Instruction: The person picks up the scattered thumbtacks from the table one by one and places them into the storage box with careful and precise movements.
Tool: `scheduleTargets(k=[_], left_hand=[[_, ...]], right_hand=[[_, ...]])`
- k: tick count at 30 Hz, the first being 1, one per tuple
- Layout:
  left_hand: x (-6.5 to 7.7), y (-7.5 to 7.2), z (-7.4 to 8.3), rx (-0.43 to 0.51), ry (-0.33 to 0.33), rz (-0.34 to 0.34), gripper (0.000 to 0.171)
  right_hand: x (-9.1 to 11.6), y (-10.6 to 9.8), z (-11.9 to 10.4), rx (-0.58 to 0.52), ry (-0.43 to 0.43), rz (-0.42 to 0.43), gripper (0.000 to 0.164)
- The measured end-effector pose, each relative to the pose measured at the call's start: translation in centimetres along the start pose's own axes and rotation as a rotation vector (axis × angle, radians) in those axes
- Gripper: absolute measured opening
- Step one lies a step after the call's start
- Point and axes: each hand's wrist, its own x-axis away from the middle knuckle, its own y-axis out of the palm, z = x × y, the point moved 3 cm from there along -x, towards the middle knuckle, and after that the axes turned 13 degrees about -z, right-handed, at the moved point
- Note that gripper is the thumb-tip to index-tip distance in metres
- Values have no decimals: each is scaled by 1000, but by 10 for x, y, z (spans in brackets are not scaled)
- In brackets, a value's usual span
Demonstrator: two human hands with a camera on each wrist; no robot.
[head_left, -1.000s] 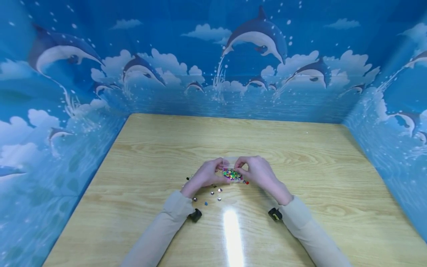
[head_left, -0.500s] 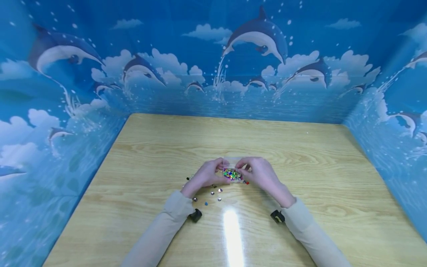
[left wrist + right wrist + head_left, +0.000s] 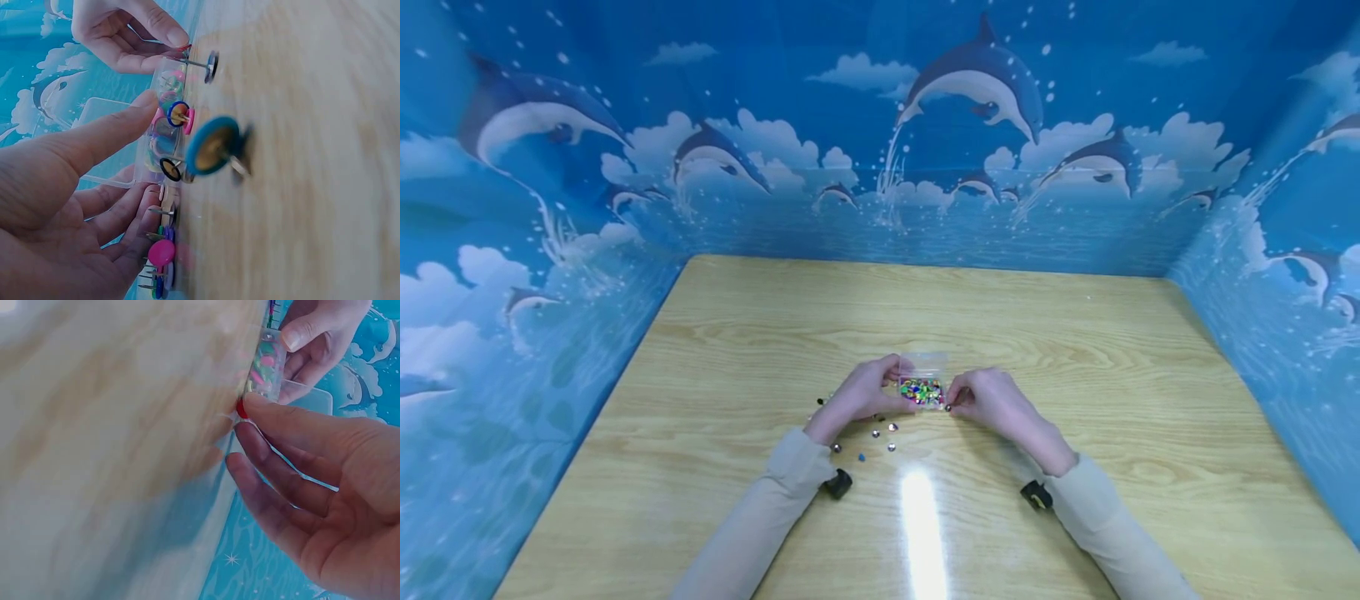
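Note:
My left hand (image 3: 868, 392) grips a small clear plastic box (image 3: 279, 355) at its left side, thumb at the front and fingers behind. Coloured thumbtacks (image 3: 921, 391) fill the box, and its clear lid (image 3: 928, 362) stands open at the back. Right of the box, low over the table, my right hand (image 3: 992, 402) pinches a red thumbtack (image 3: 241, 409) between thumb and index finger. In the left wrist view, a loose blue thumbtack (image 3: 214, 145) lies in front of the box. More tacks, one with a pink head (image 3: 162, 252), lie beside the left fingers.
Several loose thumbtacks (image 3: 876, 433) are scattered on the wooden table (image 3: 760, 333) near the left wrist, points exposed. Blue dolphin-printed walls (image 3: 850, 225) bound the table at the back and both sides.
My right hand has moved from over the box's right part down and right to the table beside it, where it now pinches a tack. The left hand and box stay put.

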Motion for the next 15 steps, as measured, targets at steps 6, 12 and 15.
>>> scheduleTargets(k=[6,12,15], left_hand=[[1,0,0,13,2,-1,61],[1,0,1,14,0,-4,62],[1,0,0,5,-3,-3,62]], right_hand=[[-3,3,-2,23,2,16,16],[-1,2,-2,4,8,10,17],[1,0,0,-11,32,8,16]])
